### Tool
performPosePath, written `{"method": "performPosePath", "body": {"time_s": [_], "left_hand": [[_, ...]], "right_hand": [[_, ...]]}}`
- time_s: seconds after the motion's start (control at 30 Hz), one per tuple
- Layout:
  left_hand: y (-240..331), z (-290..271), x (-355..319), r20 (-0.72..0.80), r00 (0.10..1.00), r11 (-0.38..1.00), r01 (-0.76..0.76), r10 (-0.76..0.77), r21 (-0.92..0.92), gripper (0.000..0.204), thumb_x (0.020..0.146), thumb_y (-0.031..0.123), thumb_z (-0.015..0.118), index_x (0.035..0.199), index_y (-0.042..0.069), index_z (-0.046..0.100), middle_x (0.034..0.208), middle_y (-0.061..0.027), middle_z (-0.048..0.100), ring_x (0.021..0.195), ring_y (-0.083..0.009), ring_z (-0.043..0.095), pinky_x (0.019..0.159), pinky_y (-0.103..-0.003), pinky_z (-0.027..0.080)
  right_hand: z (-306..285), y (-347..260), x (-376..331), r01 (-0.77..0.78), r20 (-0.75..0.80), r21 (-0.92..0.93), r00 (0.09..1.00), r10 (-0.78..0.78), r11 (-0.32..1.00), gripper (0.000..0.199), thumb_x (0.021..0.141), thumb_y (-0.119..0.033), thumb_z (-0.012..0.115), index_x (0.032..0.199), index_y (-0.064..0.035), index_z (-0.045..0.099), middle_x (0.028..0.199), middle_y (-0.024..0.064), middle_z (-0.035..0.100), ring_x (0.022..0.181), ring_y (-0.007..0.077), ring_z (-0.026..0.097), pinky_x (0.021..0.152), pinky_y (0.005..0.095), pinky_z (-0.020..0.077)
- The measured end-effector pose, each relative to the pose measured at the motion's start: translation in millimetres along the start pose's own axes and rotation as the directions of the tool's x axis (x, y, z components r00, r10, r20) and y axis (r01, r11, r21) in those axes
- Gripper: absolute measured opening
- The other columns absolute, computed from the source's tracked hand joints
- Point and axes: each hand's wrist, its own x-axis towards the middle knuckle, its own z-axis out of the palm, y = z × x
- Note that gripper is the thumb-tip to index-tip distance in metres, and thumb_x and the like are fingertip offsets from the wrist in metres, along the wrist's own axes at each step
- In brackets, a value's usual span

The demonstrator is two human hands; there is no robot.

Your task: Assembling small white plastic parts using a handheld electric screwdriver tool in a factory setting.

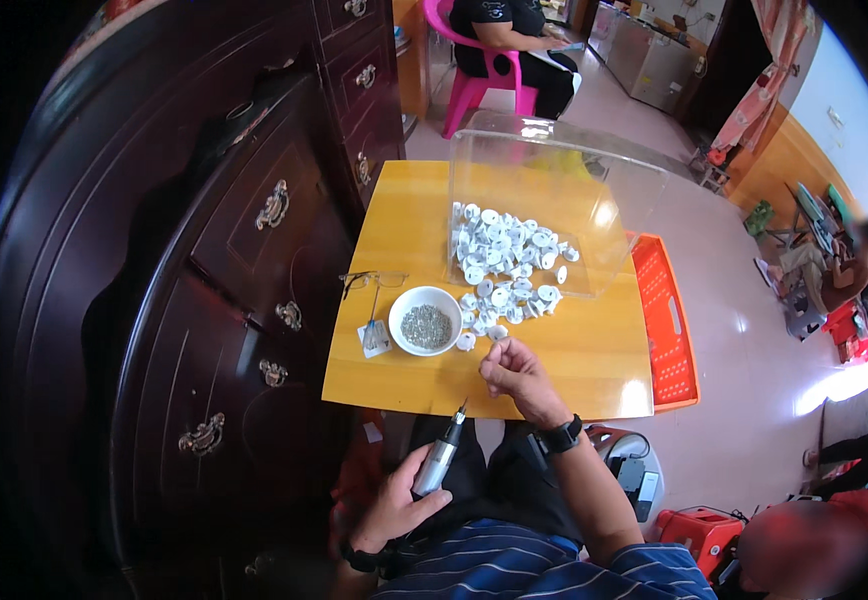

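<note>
Small white round plastic parts (506,262) lie in a loose heap on the yellow wooden table (554,365), most of them inside the open mouth of a clear plastic bin tipped on its side (554,190), some spilling out toward the near edge. Right hand (516,375) is at the front of the heap, fingers curled, thumb and forefinger pinching what looks like one white part, too small to be sure. Left hand (394,505) sits low over the lap, closed around a slim grey pen-shaped electric screwdriver (441,458), tip pointing up toward the table edge

White round ceramic bowl (425,321) full of small grey metal screws sits just left of the heap. Small white flat packet (375,338) is just beside the bowl on its left, thin-framed glasses (372,280) behind it. No readable labels at this size

Orange perforated plastic crate (666,325) stands against the table's right edge. Dark carved wooden cabinet with brass drawer handles (254,260) runs along the left. Pale tiled floor; a person on a pink plastic chair (474,85) sits beyond the table, and other people are at the right. Red box-shaped object (699,535) on the floor near right
</note>
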Motion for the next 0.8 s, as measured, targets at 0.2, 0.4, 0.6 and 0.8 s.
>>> {"method": "performPosePath", "body": {"time_s": [0.2, 0.4, 0.6, 0.8], "left_hand": [[1.2, 8.8, 1.2, 0.01, 0.998, 0.998, -0.055, 0.055, 0.026, 0.066, 0.089, 0.008, 0.071, 0.147, 0.001, 0.041, 0.089, -0.0013, 0.058, 0.074, -0.0078, 0.058, 0.069, -0.025, 0.05], [1.8, 14.1, -0.4, 0.026, 0.997, 0.996, -0.07, 0.069, 0.049, 0.066, 0.09, 0.01, 0.072, 0.148, 0.002, 0.041, 0.093, -0.0019, 0.058, 0.076, -0.0085, 0.059, 0.071, -0.025, 0.051], [1.3, 16.7, -1.8, 0.033, 0.999, 0.998, -0.042, 0.041, 0.049, 0.065, 0.091, 0.01, 0.071, 0.148, 0.003, 0.04, 0.092, -0.0013, 0.058, 0.075, -0.0082, 0.059, 0.07, -0.025, 0.051], [6.0, 16.6, -1.1, 0.049, 0.999, 1.0, 0.004, -0.004, -0.009, 0.065, 0.092, 0.009, 0.07, 0.148, 0.002, 0.04, 0.092, -0.0013, 0.058, 0.073, -0.008, 0.058, 0.067, -0.024, 0.051]], "right_hand": [[-14.8, 13.5, -17.6, -0.14, 0.085, 0.068, 0.987, 0.134, 0.988, 0.012, 0.095, -0.005, 0.068, 0.101, -0.0105, 0.059, 0.089, -0.0028, 0.062, 0.069, 0.0059, 0.057, 0.063, 0.0215, 0.0489], [-8.0, 5.9, -25.7, -0.209, 0.116, 0.108, 0.974, 0.196, 0.972, 0.011, 0.095, -0.006, 0.069, 0.102, -0.0081, 0.06, 0.09, -0.0009, 0.064, 0.072, 0.0071, 0.057, 0.067, 0.0209, 0.0482], [-14.5, 15.3, -24.9, -0.178, 0.19, 0.137, 0.97, 0.151, 0.974, 0.01, 0.095, -0.006, 0.069, 0.102, -0.0082, 0.062, 0.097, 0.0011, 0.067, 0.074, 0.0076, 0.062, 0.069, 0.022, 0.0522], [-20.0, 13.6, -23.1, -0.14, 0.229, 0.066, 0.966, 0.121, 0.988, 0.01, 0.095, -0.006, 0.069, 0.103, -0.008, 0.062, 0.096, 0.0015, 0.067, 0.082, 0.0097, 0.067, 0.076, 0.0233, 0.0557]]}}
